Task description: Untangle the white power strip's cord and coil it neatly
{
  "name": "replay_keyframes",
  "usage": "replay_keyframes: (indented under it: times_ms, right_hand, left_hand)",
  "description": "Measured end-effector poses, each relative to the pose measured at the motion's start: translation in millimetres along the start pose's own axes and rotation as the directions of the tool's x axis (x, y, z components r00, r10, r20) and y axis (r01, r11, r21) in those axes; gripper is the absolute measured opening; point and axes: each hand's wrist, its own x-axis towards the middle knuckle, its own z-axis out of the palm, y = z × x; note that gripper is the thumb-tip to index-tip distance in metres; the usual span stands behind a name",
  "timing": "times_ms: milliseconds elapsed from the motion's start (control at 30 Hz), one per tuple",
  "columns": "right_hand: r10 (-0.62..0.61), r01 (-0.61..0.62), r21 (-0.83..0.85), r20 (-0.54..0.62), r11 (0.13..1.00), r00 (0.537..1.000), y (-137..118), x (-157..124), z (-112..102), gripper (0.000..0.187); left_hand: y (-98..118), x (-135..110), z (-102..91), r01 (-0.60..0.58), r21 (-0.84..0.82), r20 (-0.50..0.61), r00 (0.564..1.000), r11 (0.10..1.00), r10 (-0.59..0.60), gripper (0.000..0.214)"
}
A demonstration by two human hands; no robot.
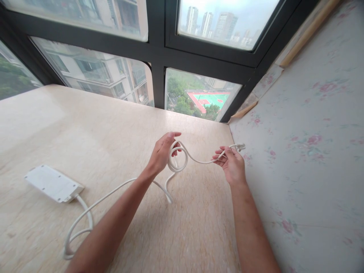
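My left hand [162,152] is closed round a small coil of white cable [178,162], held just above the beige marble sill [113,129]. My right hand [231,163] pinches the same cable close to its end, where the white plug [240,146] sticks out past the fingers. From the coil the cable runs down, loops over the sill and passes under my left forearm to a white power strip [53,183], which lies face down at the left.
A dark-framed window [157,49] runs along the far edge of the sill, with buildings and a sports court outside. A wall with floral wallpaper [313,151] closes off the right side.
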Motion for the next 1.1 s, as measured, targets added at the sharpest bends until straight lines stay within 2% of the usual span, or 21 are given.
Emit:
replay_keyframes:
  times_ms: [100,167,267,400,433,500,533,600,667,700,800,867,1000,1100]
  right_hand:
    - [0.019,-0.018,-0.038,0.027,0.999,0.999,0.4,0.7,-2.6,0.032]
    - [0.051,-0.047,-0.080,0.057,0.996,0.997,1.4,0.5,-2.3,0.030]
    - [0.130,-0.112,-0.149,0.117,0.982,0.985,4.2,-2.6,2.9,0.033]
    - [0.212,-0.160,-0.229,0.224,0.960,0.951,8.4,-9.7,13.5,0.043]
    - [0.228,-0.166,-0.247,0.252,0.955,0.941,9.6,-11.1,15.6,0.044]
    - [0.234,-0.156,-0.275,0.281,0.949,0.931,12.3,-12.5,18.4,0.048]
    - [0.225,-0.142,-0.288,0.280,0.947,0.933,14.1,-12.4,19.0,0.049]
    - [0.200,-0.114,-0.320,0.251,0.941,0.947,18.6,-10.5,18.7,0.050]
    - [0.183,-0.097,-0.371,0.204,0.924,0.962,24.6,-7.2,17.1,0.050]
    - [0.174,-0.089,-0.407,0.177,0.909,0.969,27.9,-5.3,16.0,0.049]
    - [0.118,-0.039,-0.512,0.123,0.858,0.985,36.7,-0.6,12.8,0.051]
    - [0.092,-0.005,-0.545,0.131,0.838,0.987,39.8,1.6,10.4,0.051]
    - [0.066,0.030,-0.545,0.157,0.838,0.985,38.2,7.6,0.0,0.042]
    - [0.009,0.055,-0.561,0.112,0.826,0.994,34.7,17.0,-17.0,0.039]
  left_hand:
    - [1.0,-1.1,-2.2,-0.079,-0.086,0.087,0.992,0.993,0.086,0.065]
    - [0.4,-1.1,-3.5,-0.096,-0.105,0.138,0.984,0.990,0.110,0.060]
    - [-1.4,-2.0,-2.9,-0.059,-0.060,0.253,0.965,0.996,0.072,0.045]
    - [-7.3,-5.9,2.4,0.007,-0.015,0.471,0.882,1.000,0.002,0.040]
    - [-9.8,-6.5,3.2,-0.010,0.017,0.495,0.869,1.000,0.000,0.040]
    - [-15.9,-6.3,3.0,-0.103,0.162,0.489,0.872,0.981,0.011,0.039]
    - [-19.1,-5.5,1.8,-0.167,0.276,0.470,0.882,0.947,0.019,0.041]
    - [-25.1,-3.3,-1.6,-0.283,0.518,0.445,0.895,0.807,0.028,0.049]
    - [-29.9,-1.9,-4.0,-0.372,0.660,0.477,0.879,0.652,0.019,0.055]
    - [-32.0,-2.0,-4.2,-0.410,0.683,0.511,0.859,0.605,0.005,0.055]
    - [-39.5,-5.0,-1.0,-0.467,0.674,0.608,0.791,0.573,-0.071,0.048]
    - [-46.9,-6.7,1.5,-0.446,0.688,0.619,0.773,0.573,-0.142,0.050]
    - [-59.1,-1.3,-4.7,-0.339,0.748,0.528,0.825,0.571,-0.202,0.035]
    - [-54.8,9.7,-22.0,-0.213,0.699,0.398,0.909,0.682,-0.124,0.020]
